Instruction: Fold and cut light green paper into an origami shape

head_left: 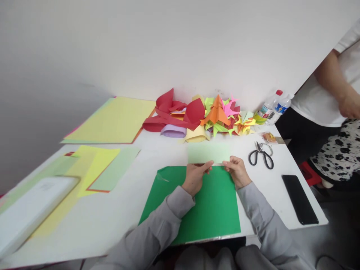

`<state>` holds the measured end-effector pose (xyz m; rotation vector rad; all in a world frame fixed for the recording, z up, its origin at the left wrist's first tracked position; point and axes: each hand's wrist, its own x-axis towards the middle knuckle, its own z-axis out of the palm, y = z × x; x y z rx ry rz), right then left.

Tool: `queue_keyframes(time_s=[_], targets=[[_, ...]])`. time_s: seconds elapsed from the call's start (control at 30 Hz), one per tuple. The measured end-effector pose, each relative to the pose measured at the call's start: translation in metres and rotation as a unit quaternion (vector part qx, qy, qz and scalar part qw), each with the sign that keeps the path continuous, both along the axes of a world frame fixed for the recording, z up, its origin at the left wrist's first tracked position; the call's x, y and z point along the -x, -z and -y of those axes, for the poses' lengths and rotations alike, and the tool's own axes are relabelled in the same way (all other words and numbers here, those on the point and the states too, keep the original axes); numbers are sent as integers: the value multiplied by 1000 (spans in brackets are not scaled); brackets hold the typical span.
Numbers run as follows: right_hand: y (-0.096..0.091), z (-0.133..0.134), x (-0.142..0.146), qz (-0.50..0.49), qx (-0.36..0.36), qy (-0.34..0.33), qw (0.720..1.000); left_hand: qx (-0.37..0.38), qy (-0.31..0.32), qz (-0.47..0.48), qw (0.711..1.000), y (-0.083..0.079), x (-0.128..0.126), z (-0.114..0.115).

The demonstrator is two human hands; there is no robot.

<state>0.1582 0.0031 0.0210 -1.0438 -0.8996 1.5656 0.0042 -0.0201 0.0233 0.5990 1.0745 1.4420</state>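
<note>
A pale green sheet of paper (208,152) is held up by its near edge, above the far side of a dark green sheet (208,202). My left hand (195,176) pinches that edge near its middle, thumb on top. Further right along the same edge, my right hand (237,170) grips it between thumb and fingers. Black-handled scissors (261,155) lie to the right of my right hand. Beyond the paper stand folded paper shapes, among them an orange one (217,112) and red curved strips (171,112).
Large yellow sheets (115,120) are stacked at the back left, with smaller coloured sheets (104,168) and a white box-like object (36,210) nearer. Two plastic bottles (271,108) stand at the back right; a black phone (300,198) lies right. A person (334,86) is beside the table.
</note>
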Motion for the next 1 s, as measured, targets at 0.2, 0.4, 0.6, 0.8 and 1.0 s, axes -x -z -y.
queue_keyframes(time_s=[0.2,0.4,0.6,0.8,1.0], targets=[[2,1,1,-38,-7,-6,999,-6,-3,3,1000,-2,0,0],[2,-1,-2,-36,12,-11,999,3,-6,14,1000,-3,2,-1],[3,-3,-4,-40,-5,-34,999,2,-11,24,1000,-2,5,-4],[2,0,0,-70,-27,-17,997,6,-13,26,1000,1,5,-4],[0,9,16,-12,-12,-17,1000,4,32,-18,999,3,-7,3]])
